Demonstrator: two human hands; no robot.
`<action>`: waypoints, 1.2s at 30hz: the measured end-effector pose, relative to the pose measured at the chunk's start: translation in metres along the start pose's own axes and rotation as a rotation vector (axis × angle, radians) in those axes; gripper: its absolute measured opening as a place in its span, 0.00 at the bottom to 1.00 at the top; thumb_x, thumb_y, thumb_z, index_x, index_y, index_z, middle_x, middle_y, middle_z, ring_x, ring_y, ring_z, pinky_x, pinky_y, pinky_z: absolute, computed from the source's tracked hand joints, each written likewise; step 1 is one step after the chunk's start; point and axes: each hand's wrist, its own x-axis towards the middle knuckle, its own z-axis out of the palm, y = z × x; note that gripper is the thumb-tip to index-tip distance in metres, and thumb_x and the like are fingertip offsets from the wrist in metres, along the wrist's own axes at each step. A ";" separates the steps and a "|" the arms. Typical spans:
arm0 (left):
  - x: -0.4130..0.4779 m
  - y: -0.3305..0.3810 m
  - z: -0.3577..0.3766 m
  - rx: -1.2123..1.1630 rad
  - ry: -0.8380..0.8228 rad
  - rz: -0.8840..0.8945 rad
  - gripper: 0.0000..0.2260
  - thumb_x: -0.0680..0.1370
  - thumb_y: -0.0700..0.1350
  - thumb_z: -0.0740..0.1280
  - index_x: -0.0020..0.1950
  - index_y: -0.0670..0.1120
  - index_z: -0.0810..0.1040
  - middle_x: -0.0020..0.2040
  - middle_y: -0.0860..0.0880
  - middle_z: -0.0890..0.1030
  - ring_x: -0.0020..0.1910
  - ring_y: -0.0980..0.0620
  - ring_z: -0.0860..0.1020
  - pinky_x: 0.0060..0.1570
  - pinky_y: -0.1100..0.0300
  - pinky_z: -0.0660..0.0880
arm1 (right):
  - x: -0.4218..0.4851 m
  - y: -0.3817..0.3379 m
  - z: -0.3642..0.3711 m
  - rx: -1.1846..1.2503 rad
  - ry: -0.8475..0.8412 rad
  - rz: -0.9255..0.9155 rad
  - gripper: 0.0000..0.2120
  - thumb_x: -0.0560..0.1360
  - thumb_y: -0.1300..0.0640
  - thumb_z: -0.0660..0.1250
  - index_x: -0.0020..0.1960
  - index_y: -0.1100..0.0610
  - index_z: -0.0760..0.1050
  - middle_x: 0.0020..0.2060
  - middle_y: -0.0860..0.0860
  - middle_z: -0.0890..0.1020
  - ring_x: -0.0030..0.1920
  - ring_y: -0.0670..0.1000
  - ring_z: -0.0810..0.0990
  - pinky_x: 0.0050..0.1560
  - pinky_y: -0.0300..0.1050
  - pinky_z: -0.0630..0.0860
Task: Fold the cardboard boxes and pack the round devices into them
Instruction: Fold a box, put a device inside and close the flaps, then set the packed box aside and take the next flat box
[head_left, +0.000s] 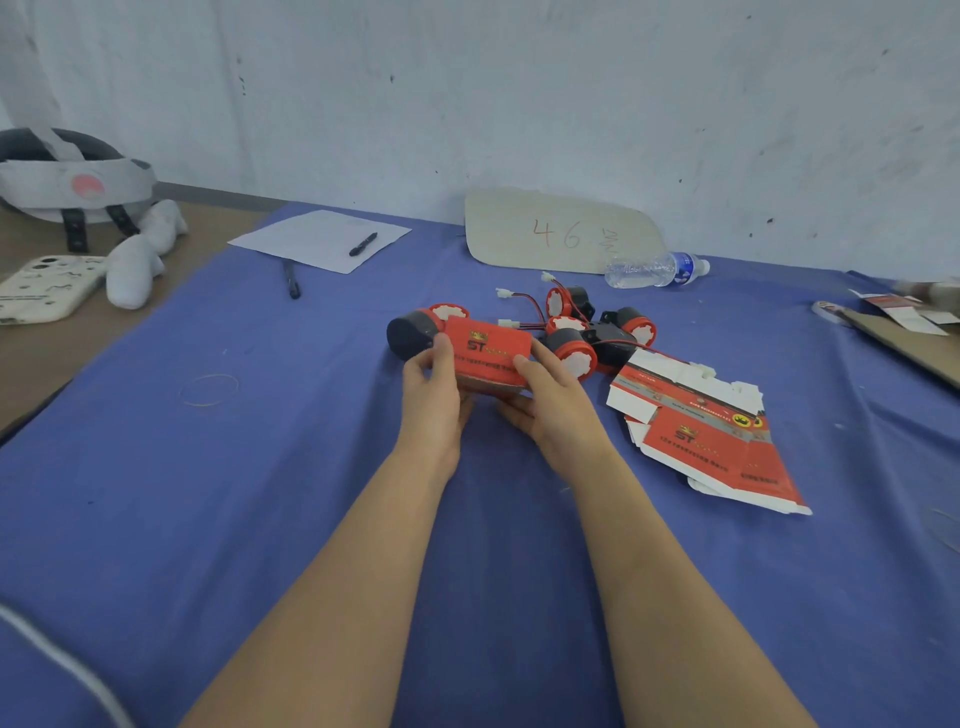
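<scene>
A blue cloth-covered table (208, 493) fills most of the frame. Its left edge runs diagonally from the lower left up to a bare brown tabletop (62, 364) in the upper left, and its far edge meets the white wall. The widest open cloth lies in the lower left and along the bottom, on both sides of the forearms.

Right of centre, a fan of flat red-and-white cardboard box blanks (711, 441) lies unfolded, long sides slanting toward the lower right. Against the wall leans a beige cardboard sign (561, 234) marked "46". A white sheet of paper (317, 239) lies at upper left centre.

At centre, the folded red cardboard box (491, 353) is held just above the cloth. Its long axis runs left to right, and its printed "ST" face is turned toward the camera. The left hand (434, 389) grips its left end, thumb on the front face. The right hand (550, 405) grips the right end, with its fingers curled beneath. The underside of the box is hidden.

A dark round device with a red cap (410, 332) shows at the box's left end; whether it sits inside or behind the box cannot be told. A cluster of red-and-black round devices with wires (587, 332) lies just behind and right, touching one another.

A clear plastic bottle (654, 269) lies on its side near the sign. A thin rubber band (209, 389) lies in the left centre. Items at the right edge are blurred and cut off.
</scene>
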 end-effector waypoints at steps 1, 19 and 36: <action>0.000 -0.001 -0.001 0.076 0.031 0.036 0.15 0.80 0.52 0.63 0.62 0.44 0.70 0.57 0.44 0.80 0.55 0.48 0.80 0.58 0.52 0.77 | 0.000 0.000 0.000 -0.021 0.030 -0.009 0.13 0.80 0.53 0.61 0.64 0.46 0.69 0.53 0.47 0.79 0.54 0.48 0.80 0.50 0.43 0.79; -0.005 -0.002 0.004 0.355 -0.078 0.061 0.22 0.78 0.59 0.63 0.62 0.42 0.72 0.54 0.45 0.81 0.49 0.51 0.82 0.42 0.60 0.81 | -0.002 -0.004 0.001 -0.284 0.062 -0.064 0.20 0.80 0.39 0.52 0.63 0.47 0.72 0.46 0.48 0.82 0.44 0.47 0.81 0.35 0.38 0.76; -0.123 0.017 0.190 0.191 -0.483 0.003 0.05 0.78 0.43 0.66 0.52 0.45 0.72 0.49 0.46 0.81 0.45 0.48 0.81 0.36 0.57 0.80 | -0.117 -0.133 -0.132 -0.048 0.746 -0.156 0.19 0.77 0.47 0.65 0.62 0.58 0.70 0.46 0.55 0.78 0.35 0.49 0.73 0.33 0.39 0.68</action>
